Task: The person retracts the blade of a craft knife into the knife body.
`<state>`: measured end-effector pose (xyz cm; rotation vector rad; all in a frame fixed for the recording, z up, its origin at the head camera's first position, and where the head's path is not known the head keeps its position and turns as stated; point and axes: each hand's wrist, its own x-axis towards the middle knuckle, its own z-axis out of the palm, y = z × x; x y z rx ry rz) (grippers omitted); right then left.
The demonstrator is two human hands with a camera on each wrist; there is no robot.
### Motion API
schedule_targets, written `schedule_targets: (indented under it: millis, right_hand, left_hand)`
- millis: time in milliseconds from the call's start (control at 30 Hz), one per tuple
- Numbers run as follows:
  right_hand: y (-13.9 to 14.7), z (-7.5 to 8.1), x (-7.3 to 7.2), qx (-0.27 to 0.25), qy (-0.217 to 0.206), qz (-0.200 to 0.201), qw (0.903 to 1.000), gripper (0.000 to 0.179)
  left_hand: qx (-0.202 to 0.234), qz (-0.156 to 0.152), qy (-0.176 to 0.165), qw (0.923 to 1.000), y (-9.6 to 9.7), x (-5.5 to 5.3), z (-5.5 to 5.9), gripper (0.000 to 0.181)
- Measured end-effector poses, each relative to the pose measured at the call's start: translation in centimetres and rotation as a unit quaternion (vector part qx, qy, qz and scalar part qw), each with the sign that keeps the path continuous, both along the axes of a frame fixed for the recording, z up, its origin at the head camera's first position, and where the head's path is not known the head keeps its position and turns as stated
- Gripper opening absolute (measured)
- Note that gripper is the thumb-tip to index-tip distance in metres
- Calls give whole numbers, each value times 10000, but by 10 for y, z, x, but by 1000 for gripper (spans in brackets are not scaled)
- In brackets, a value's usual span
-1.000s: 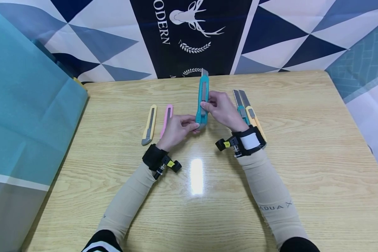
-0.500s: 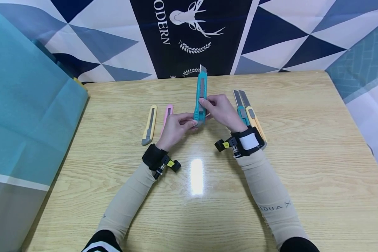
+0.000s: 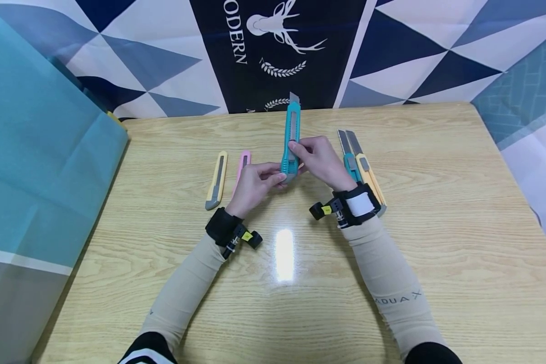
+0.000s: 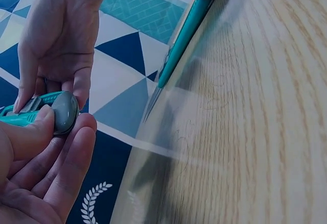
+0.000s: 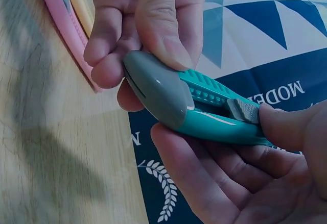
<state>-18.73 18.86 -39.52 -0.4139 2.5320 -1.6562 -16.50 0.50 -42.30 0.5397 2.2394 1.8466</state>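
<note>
A teal utility knife (image 3: 292, 121) with a grey end cap is held up over the table, its short blade pointing away. My left hand (image 3: 255, 186) pinches the cap end between thumb and fingers. Around the middle of the body, my right hand (image 3: 320, 161) grips with its thumb at the slider. Seen from the right wrist, that thumb (image 5: 286, 127) presses against the grey ribbed slider (image 5: 242, 110), and the grey cap (image 5: 158, 89) faces the camera. The left wrist view shows the cap (image 4: 65, 113) between the left thumb and fingers.
Left of the hands lie a yellow utility knife (image 3: 216, 179) and a pink one (image 3: 243, 164), partly behind the left hand. On the right, another teal knife (image 3: 351, 164) and an orange-yellow one (image 3: 368, 174) lie side by side with long blades out. Patterned cloth (image 3: 164, 60) hangs behind the table.
Over the first half second, the teal knife rose slightly in view and shifted a little left, with the right hand moving along. Since then both hands have stayed almost still.
</note>
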Motion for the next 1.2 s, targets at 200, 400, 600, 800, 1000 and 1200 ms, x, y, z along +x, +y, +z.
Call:
schedule_targets:
  millis: [200,400,600,800,1000,1200]
  right_hand:
    - [-1,0,0,-38,85,-29,10000,27]
    - [-2,0,0,-30,178,-52,9998,27]
    - [-1,1,1,-87,189,-44,9998,28]
    - [-2,1,1,-36,238,-47,9997,28]
    - [-2,3,2,35,207,-83,9997,24]
    - [-2,3,1,97,226,-91,9997,23]
  left_hand:
    - [162,82,-19,9998,-2,-8,-15,23]
    - [285,163,-45,9995,-3,-9,-15,20]
    - [323,174,-64,9993,-4,-4,-2,20]
    - [304,185,-113,9993,-4,3,14,18]
    - [224,217,-95,9995,-4,6,21,18]
    - [333,205,-112,9992,-4,0,9,19]
